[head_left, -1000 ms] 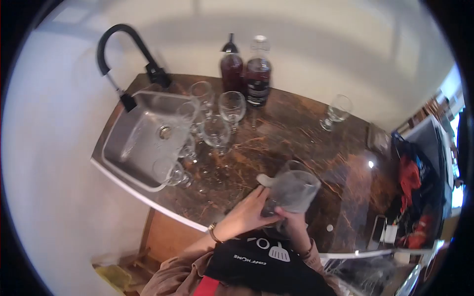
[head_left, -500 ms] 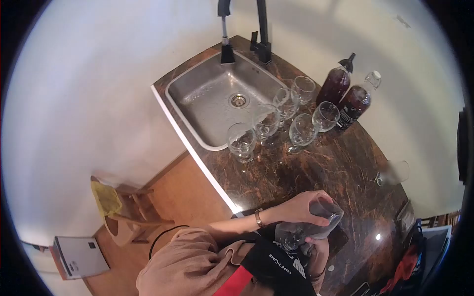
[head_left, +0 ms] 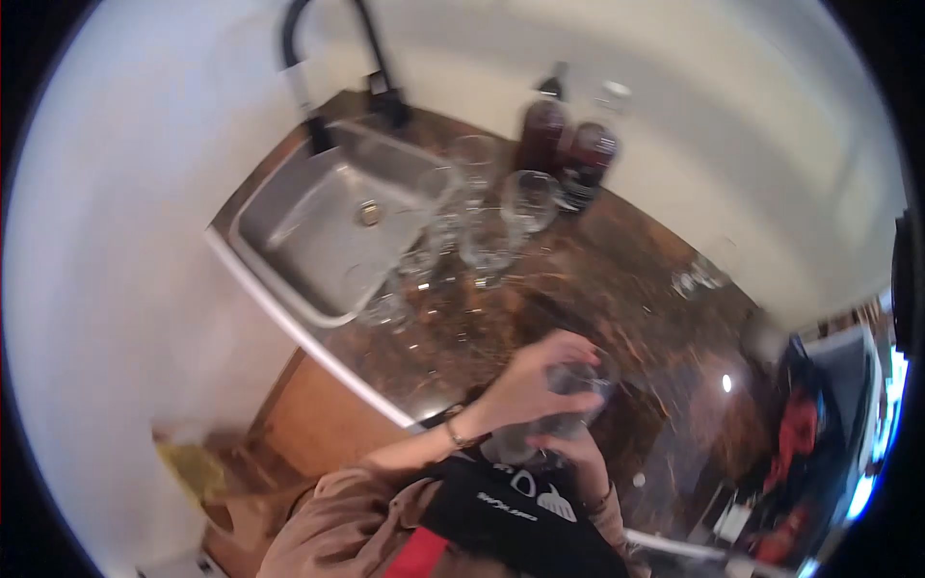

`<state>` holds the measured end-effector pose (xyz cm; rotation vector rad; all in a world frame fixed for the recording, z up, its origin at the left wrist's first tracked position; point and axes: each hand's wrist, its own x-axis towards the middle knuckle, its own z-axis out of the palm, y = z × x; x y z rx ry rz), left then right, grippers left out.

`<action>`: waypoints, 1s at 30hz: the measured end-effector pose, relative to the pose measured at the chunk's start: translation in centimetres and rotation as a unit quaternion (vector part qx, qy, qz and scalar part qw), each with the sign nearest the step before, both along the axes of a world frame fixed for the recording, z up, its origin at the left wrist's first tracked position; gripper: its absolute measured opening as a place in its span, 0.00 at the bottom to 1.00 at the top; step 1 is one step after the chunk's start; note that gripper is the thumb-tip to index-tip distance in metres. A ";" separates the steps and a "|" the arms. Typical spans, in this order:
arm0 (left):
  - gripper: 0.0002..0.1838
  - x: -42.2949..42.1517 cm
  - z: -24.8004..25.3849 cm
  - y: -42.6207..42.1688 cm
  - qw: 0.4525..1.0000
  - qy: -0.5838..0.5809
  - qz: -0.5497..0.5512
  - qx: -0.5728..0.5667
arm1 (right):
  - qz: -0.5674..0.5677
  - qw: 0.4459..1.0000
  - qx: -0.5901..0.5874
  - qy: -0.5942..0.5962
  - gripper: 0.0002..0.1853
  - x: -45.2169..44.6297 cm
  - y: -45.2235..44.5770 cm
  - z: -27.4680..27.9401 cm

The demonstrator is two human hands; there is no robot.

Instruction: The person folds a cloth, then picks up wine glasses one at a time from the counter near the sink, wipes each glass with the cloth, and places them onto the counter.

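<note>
Both my hands hold a stemmed glass [head_left: 578, 378] low in front of my apron. My left hand [head_left: 528, 385] comes over the top, its fingers curled round the bowl near the rim. Beneath it, my right hand [head_left: 570, 449] grips the lower part of the same glass. Blur hides the stem and foot, and I cannot make out whether a cloth lies between the fingers. Several clear stemmed glasses, one of them a front glass [head_left: 487, 249], stand beyond my hands on the dark marbled counter [head_left: 617, 260].
A steel sink [head_left: 299, 255] with a black tap [head_left: 385, 101] is at the counter's left. Two bottles of dark red liquid, a near bottle [head_left: 590, 154] and a far bottle [head_left: 542, 130], stand by the wall. Another glass [head_left: 708, 275] lies near the back edge. A chair [head_left: 217, 482] stands lower left.
My view has swung right, so the sink, glasses and bottles sit further left and look blurred. My hands keep hold of the glass, which has tilted slightly.
</note>
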<state>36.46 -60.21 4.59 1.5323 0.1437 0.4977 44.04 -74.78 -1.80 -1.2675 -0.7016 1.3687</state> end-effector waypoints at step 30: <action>0.37 22.2 -2.2 -1.2 0.963 -0.133 0.052 0.229 | -0.466 0.865 -0.049 -0.178 0.24 1.1 -4.3 -7.4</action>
